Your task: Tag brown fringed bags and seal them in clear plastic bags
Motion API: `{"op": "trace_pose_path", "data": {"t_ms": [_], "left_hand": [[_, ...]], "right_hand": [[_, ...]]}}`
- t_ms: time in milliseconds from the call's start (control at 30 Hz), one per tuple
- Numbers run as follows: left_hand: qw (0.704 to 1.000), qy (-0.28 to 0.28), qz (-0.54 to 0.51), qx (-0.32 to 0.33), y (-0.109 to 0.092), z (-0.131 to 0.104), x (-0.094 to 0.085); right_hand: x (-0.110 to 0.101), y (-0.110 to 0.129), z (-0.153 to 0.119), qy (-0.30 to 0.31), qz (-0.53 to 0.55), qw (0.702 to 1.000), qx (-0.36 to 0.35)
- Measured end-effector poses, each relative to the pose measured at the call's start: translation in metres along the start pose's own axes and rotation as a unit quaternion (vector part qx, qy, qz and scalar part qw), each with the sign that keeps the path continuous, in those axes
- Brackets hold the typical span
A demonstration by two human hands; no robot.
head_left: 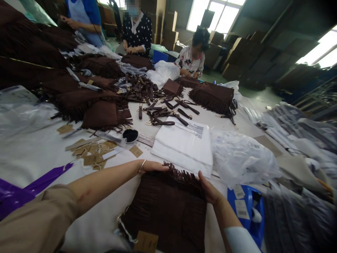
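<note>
While both hands lie flat on the far edge of a brown suede fringed bag (168, 207), the bag sits spread on the white counter (39, 154) directly in front of the person, its fringe pointing away from them. The left hand (152, 166) rests palm down at the bag's far left corner, fingers stretched out and closed on nothing, apparently pinning that corner so the soft material stays smooth. The right hand (207, 189) presses on the far right corner among the fringe, fingers extended rather than curled; whether any strands are pinched under it cannot be made out. A kraft hang tag (146, 241) lies on the bag's near edge, close to the person's body. Just beyond the hands sits a stack of white dust bags (184, 146), within easy reach, and to the right of the right hand lies a crumpled clear plastic bag (242, 158). Beyond the left hand, loose paper tags (92, 154) are scattered, and farther off lies a heap of brown straps (160, 112).
</note>
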State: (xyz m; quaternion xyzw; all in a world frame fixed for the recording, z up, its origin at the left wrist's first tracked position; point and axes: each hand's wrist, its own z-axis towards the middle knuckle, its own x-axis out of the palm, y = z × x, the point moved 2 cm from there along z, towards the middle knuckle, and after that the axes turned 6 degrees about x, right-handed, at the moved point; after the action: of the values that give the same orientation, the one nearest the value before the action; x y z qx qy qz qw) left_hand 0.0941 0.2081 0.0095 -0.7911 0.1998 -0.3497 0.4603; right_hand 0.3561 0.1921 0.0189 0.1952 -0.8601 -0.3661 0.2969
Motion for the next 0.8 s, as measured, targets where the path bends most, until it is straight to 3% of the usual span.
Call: {"op": "trace_pose_path", "data": {"t_ms": [100, 167, 233, 267, 333, 367, 433, 500, 567, 600, 667, 800], "left_hand": [[0.969, 0.067, 0.22, 0.088, -0.011, -0.024, 0.02], [0.914, 0.091, 0.349, 0.188, -0.012, -0.045, 0.038], [0.855, 0.097, 0.44, 0.257, -0.004, -0.066, 0.055], [0.833, 0.101, 0.473, 0.268, 0.003, -0.075, 0.062], [0.809, 0.11, 0.51, 0.27, 0.019, -0.088, 0.071], [0.804, 0.108, 0.517, 0.273, 0.026, -0.093, 0.074], [0.798, 0.087, 0.52, 0.292, 0.036, -0.098, 0.078], [0.792, 0.067, 0.524, 0.307, 0.04, -0.101, 0.082], [0.786, 0.066, 0.534, 0.303, 0.04, -0.101, 0.086], [0.786, 0.068, 0.537, 0.299, 0.04, -0.102, 0.088], [0.789, 0.061, 0.534, 0.299, 0.039, -0.103, 0.094], [0.803, 0.034, 0.509, 0.308, 0.04, -0.109, 0.103]], "right_hand": [[0.024, 0.004, -0.014, -0.029, -0.238, 0.967, -0.087], [0.046, -0.012, -0.028, -0.038, -0.375, 0.915, -0.144], [0.065, -0.04, -0.043, -0.042, -0.443, 0.872, -0.203], [0.073, -0.054, -0.052, -0.034, -0.45, 0.861, -0.236], [0.081, -0.076, -0.067, -0.021, -0.402, 0.866, -0.298], [0.081, -0.08, -0.074, -0.044, -0.349, 0.876, -0.329], [0.07, -0.072, -0.079, -0.177, -0.237, 0.887, -0.355], [0.054, -0.05, -0.069, -0.339, -0.192, 0.876, -0.285], [0.041, -0.026, -0.042, -0.387, -0.233, 0.882, -0.132], [0.037, -0.016, -0.024, -0.351, -0.264, 0.897, -0.044], [0.033, -0.001, 0.01, -0.295, -0.282, 0.912, 0.039], [0.05, 0.005, 0.046, -0.212, -0.265, 0.939, 0.058]]}}
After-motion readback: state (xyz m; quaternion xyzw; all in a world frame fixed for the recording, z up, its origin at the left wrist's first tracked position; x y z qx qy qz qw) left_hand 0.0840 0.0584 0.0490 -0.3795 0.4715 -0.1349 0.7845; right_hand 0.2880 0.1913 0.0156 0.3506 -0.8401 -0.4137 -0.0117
